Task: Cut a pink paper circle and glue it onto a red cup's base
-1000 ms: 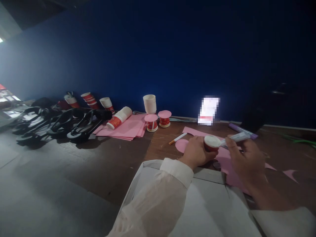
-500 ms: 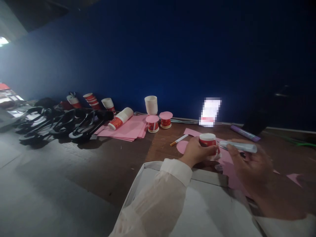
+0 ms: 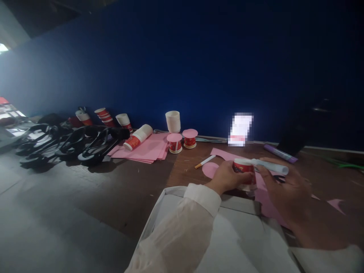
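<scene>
In the head view, my left hand [image 3: 227,177] is closed around a short red-and-white paper cup [image 3: 243,176]. The cup appears to be bottom up, its white end on top. My right hand [image 3: 287,189] grips a pale, translucent glue tube [image 3: 271,166], held nearly level. The tube's narrow tip meets the upper right edge of the cup. Just left of the cup, a round pink paper disc [image 3: 210,170] lies on the table. Under and beside my hands is a cut pink sheet [image 3: 265,201]. Two small red cups topped with pink discs [image 3: 174,138] stand farther back.
A white box lid [image 3: 241,235] sits close in front. Behind are a white cup [image 3: 173,121], a pink paper stack [image 3: 145,151] with cups lying on it, a white-and-orange pen [image 3: 205,162], a lit screen [image 3: 240,129] and a purple tube [image 3: 280,153]. Black straps [image 3: 93,151] lie left.
The cup in my left hand has shifted slightly right and down. My right hand has brought the glue tube a little left, its tip now over the cup's top edge.
</scene>
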Motion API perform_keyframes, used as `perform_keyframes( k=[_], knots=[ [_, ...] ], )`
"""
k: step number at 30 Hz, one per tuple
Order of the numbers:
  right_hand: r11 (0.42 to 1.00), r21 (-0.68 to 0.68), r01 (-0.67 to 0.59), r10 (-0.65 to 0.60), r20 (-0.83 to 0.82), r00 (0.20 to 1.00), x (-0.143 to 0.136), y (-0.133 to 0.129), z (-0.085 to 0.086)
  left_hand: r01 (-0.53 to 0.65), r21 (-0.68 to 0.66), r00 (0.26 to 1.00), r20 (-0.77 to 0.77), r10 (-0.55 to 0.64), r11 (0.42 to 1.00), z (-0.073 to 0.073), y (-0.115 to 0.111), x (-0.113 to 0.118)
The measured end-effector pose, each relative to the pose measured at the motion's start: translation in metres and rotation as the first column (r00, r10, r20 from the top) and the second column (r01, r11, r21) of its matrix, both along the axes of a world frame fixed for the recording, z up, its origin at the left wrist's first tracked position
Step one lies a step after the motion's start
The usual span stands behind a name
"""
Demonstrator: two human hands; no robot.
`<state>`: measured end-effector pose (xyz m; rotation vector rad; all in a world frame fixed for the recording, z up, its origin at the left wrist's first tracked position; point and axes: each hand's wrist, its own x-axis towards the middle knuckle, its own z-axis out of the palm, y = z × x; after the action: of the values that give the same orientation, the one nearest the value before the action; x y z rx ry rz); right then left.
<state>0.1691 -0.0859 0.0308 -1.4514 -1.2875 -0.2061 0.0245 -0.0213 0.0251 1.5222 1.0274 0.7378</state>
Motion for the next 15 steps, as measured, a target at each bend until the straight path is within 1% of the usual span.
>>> perform_keyframes(
  k=[3, 5, 7, 9, 11, 13, 15],
  knots=[
    [0.997, -0.067, 0.024, -0.027, -0.05, 0.998, 0.001, 0.0, 0.002, 0.066, 0.018, 0.998, 0.019, -0.066, 0.998, 0.0, 0.001, -0.001],
    [0.993, -0.12, 0.012, -0.024, -0.101, 0.995, 0.003, 0.0, 0.003, 0.117, 0.075, 0.992, 0.029, -0.119, 0.99, -0.001, 0.001, -0.002],
    [0.986, -0.167, -0.016, -0.011, -0.158, 0.987, 0.004, 0.001, 0.004, 0.145, 0.109, 0.987, 0.052, -0.151, 0.983, -0.003, 0.001, -0.001],
    [0.978, -0.208, -0.012, -0.035, -0.22, 0.975, 0.006, 0.001, 0.006, 0.149, 0.093, 0.982, 0.106, -0.158, 0.984, -0.005, 0.001, -0.001],
    [0.975, -0.221, 0.038, -0.098, -0.267, 0.959, 0.008, 0.001, 0.01, 0.148, 0.083, 0.972, 0.173, -0.16, 0.986, -0.008, 0.002, 0.0],
    [0.969, -0.222, 0.108, -0.17, -0.286, 0.943, 0.008, -0.001, 0.014, 0.129, 0.134, 0.967, 0.204, -0.155, 0.982, -0.009, 0.004, 0.001],
    [0.965, -0.219, 0.144, -0.205, -0.285, 0.936, 0.008, -0.003, 0.018, 0.09, 0.244, 0.975, 0.178, -0.136, 0.966, -0.009, 0.005, 0.002]
  ],
)
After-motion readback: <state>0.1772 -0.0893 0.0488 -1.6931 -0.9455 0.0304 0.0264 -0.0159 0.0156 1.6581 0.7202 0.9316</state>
